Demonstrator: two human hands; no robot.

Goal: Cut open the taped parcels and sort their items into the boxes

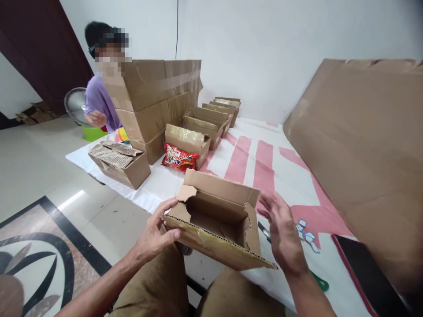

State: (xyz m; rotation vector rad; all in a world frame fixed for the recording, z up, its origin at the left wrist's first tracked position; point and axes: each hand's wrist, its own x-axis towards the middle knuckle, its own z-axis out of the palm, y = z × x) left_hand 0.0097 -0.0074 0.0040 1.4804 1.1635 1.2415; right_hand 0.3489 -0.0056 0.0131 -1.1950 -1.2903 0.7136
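Observation:
In front of me an open, empty cardboard box [214,244] sits tilted at the near table edge, just above my knees. Its flaps stand spread, and yellowish tape runs along the near one. My left hand [157,233] grips the box's left end, thumb on the near flap and fingers along the side. At the right end, my right hand [280,231] is held up with fingers apart, beside the flap; whether it touches the cardboard I cannot tell. Partly hidden under my right hand and wrist lies a green-handled cutter [320,281].
A phone [366,273] lies at the right, near a large cardboard sheet [360,145]. Ahead are a red food packet [179,157], open boxes [205,125] in a row, stacked cartons [145,88] and a lone box [120,165]. A person in a purple sleeve [102,99] is behind the cartons.

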